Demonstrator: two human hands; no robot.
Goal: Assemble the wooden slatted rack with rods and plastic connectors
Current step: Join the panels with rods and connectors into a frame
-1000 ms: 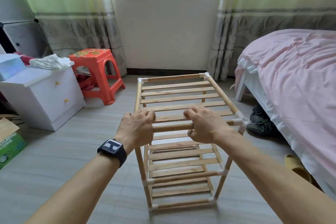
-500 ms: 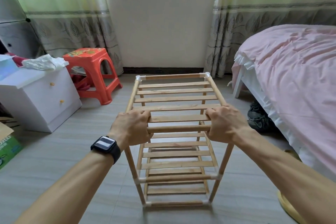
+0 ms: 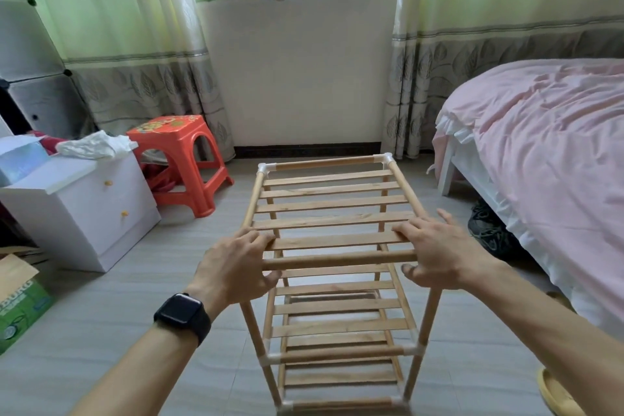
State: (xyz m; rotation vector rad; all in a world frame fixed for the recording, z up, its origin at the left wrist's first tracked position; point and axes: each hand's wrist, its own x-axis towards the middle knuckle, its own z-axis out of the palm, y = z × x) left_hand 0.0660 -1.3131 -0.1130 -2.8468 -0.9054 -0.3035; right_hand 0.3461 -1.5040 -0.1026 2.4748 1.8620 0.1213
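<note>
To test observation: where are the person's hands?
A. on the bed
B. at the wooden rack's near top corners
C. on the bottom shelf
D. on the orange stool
B: the left hand and the right hand lie at either end of the near top rod of the wooden rack.

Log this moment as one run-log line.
wooden rack: standing upright | left hand: grips near-left top corner | right hand: fingers spread on near-right top corner
</note>
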